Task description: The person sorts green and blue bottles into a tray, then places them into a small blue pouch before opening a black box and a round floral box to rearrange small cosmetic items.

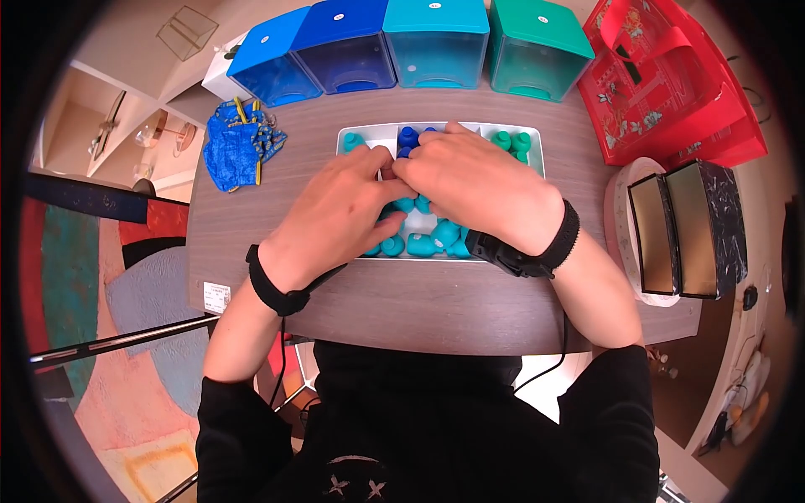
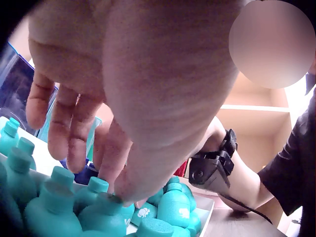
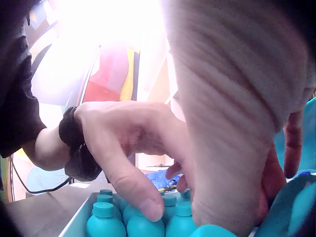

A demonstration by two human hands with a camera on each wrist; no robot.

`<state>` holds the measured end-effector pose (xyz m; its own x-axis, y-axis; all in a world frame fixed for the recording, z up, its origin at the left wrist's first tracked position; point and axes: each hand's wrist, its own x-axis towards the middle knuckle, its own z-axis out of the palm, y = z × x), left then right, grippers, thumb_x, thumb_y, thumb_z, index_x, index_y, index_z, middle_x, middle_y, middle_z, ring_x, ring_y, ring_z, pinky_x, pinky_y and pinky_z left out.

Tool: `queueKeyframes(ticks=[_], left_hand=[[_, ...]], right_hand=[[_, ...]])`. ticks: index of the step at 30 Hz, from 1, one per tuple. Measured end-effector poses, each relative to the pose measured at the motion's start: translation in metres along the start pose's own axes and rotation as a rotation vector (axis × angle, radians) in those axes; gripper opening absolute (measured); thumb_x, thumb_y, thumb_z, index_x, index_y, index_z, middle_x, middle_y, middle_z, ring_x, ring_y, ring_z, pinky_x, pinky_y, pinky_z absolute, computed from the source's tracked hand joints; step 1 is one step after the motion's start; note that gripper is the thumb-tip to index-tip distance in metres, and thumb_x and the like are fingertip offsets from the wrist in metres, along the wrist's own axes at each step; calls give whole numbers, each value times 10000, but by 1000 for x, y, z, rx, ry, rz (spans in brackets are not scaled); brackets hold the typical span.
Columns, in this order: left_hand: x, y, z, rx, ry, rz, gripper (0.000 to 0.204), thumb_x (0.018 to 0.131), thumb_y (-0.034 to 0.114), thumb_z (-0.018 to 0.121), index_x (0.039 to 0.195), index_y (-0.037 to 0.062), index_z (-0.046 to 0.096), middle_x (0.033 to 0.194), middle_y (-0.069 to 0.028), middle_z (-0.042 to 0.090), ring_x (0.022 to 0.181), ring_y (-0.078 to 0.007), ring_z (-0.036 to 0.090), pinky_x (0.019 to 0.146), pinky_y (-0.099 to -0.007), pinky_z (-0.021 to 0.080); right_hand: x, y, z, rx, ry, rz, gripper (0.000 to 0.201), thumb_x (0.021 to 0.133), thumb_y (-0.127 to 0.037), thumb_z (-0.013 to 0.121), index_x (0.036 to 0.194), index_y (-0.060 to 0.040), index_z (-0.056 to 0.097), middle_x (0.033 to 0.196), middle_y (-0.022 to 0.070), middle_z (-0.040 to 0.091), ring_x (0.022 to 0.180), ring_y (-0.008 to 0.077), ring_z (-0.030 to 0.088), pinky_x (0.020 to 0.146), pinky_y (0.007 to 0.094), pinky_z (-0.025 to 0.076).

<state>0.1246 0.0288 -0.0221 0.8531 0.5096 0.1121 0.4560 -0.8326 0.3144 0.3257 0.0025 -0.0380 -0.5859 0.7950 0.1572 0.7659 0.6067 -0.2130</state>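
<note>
Several turquoise toy bottles (image 1: pixel 419 244) lie and stand in the front of a white divided tray (image 1: pixel 344 137). My left hand (image 1: pixel 335 205) reaches over them from the left. In the left wrist view its fingers (image 2: pixel 78 143) hang nearly straight, with the thumb and index tip among the bottle caps (image 2: pixel 98 184). From the right wrist, the left thumb (image 3: pixel 150 207) overlaps a turquoise bottle (image 3: pixel 145 226). My right hand (image 1: pixel 478 180) bends over the middle of the tray beside the left, its fingertips mostly hidden; I cannot tell whether it holds anything. Dark blue bottles (image 1: pixel 408 137) show behind the hands.
Green bottles (image 1: pixel 502 140) fill the tray's back right compartment. Along the table's far edge stand a blue bin (image 1: pixel 272 63), a dark blue bin (image 1: pixel 344 54), a turquoise bin (image 1: pixel 436 50) and a green bin (image 1: pixel 537 59). A blue bag (image 1: pixel 233 151) lies left; a red bag (image 1: pixel 662 109) and an open box (image 1: pixel 708 226) stand right.
</note>
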Motion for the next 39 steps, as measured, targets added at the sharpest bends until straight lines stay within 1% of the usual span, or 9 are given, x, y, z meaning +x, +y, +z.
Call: queueKeyframes(ticks=[8,10,13,15,22,25,26,32,39], left_hand=[[0,3,3,99,22,-2,310,733,141,774,993,24,652,1026,-133,567,986,-329,570,864,-431,473],[0,3,4,101,24,-1,321,733,143,777,1003,24,651,1038,-136,569,991,-331,569,867,-430,473],[-1,4,2,86,23,-14,328,745,142,777,1025,24,654,1061,-138,574,995,-332,574,865,-423,475],[-3,3,0,67,18,-23,325,757,139,774,1038,25,659,1071,-138,577,995,-332,579,860,-416,478],[-13,-20,-33,-279,85,-191,260,823,84,731,1074,38,681,1071,-95,631,934,-224,617,830,-330,478],[-18,-53,-31,-483,132,-185,205,865,53,701,1068,30,680,1067,-68,640,941,-156,605,828,-283,463],[-19,-61,-25,-626,153,-194,175,889,40,683,1063,25,679,1067,-57,641,949,-128,596,826,-263,456],[-28,-84,1,-952,244,-196,97,924,41,654,1017,17,671,1052,-47,642,957,-117,592,825,-265,463],[-35,-108,41,-1427,521,-242,126,970,97,590,1062,20,630,929,-33,588,878,-121,554,796,-265,441]], right_hand=[[0,1,5,28,62,-8,136,780,5,635,912,-28,622,845,127,642,910,302,617,846,418,438],[-1,0,5,16,152,-23,59,824,-27,596,815,-14,653,793,143,672,896,319,684,972,525,488],[-2,-1,2,11,100,-2,127,799,-7,622,923,-35,621,854,133,646,940,316,621,847,431,448],[-2,-2,-2,36,61,11,142,790,-14,644,929,-33,624,863,137,649,952,320,623,857,452,451],[-7,6,-31,104,66,73,257,727,-26,751,943,-1,613,898,147,650,958,350,614,832,447,476],[-8,13,-41,103,206,-38,176,755,-13,669,922,37,641,815,219,647,872,407,641,723,460,513],[-10,8,-50,125,83,39,248,740,-25,747,936,-5,597,916,144,652,926,363,617,785,438,490],[-28,-9,-55,159,-114,107,308,734,-29,764,1003,-34,616,977,111,645,951,366,624,794,442,509],[-48,-31,-37,245,-46,296,425,735,-40,803,1115,-73,615,1151,89,574,950,351,635,808,434,529]])
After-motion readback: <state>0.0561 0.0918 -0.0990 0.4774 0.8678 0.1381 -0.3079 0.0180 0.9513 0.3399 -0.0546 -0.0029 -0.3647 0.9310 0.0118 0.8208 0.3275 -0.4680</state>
